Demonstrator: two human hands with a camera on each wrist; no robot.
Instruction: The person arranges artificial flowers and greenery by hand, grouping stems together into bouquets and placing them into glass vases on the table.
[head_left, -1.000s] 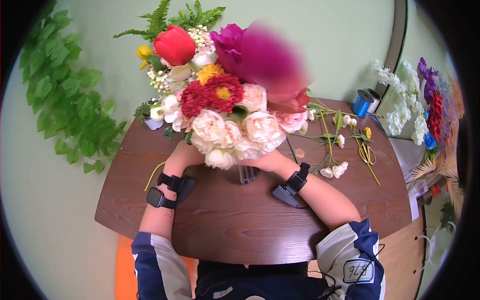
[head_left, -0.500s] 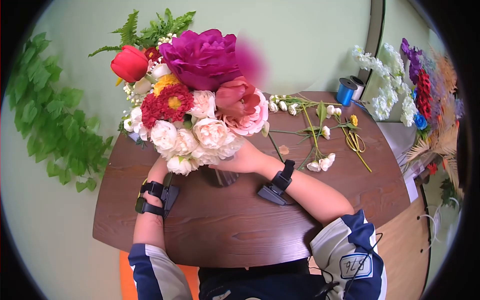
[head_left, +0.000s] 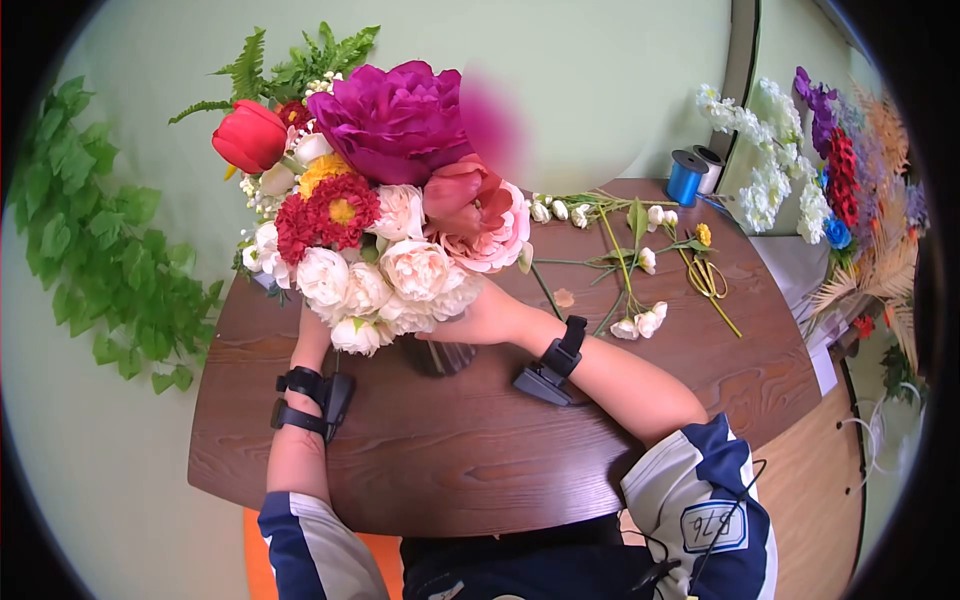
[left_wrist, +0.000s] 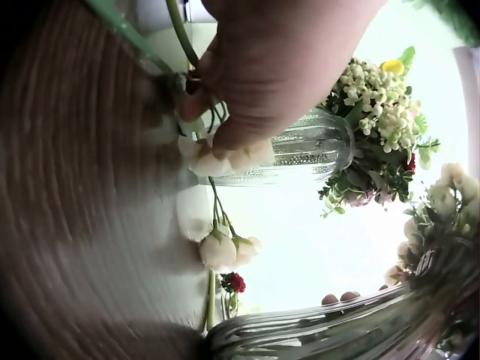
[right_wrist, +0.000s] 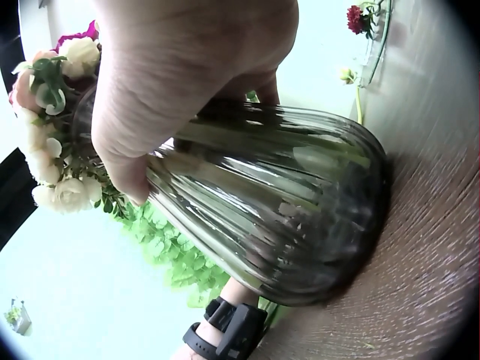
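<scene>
My right hand (head_left: pixel 485 315) grips a ribbed glass vase (right_wrist: pixel 277 202) near its neck, the vase tilted on the tabletop in the right wrist view. The vase carries a big bouquet, with a purple peony (head_left: pixel 400 120), a red tulip (head_left: pixel 248 137), pale pink roses (head_left: pixel 415 270) and fern. Behind the bouquet, my left hand (left_wrist: pixel 277 67) is hidden in the head view. The left wrist view shows its thumb and fingers pinching a thin green stem low over the table, with small white blooms (left_wrist: pixel 217 157) right beneath the thumb.
Loose white-flowered stems (head_left: pixel 625 265) and gold-handled scissors (head_left: pixel 708 280) lie on the table's right side. Ribbon spools (head_left: pixel 686 178) stand at the back right. A second glass vase (left_wrist: pixel 315 142) of flowers shows beyond my left hand. Ivy (head_left: pixel 100 240) hangs on the left wall.
The bouquet has shifted left and slightly down in the head view, with my right hand still at the vase. My left hand has left the vase and gone down behind the flowers.
</scene>
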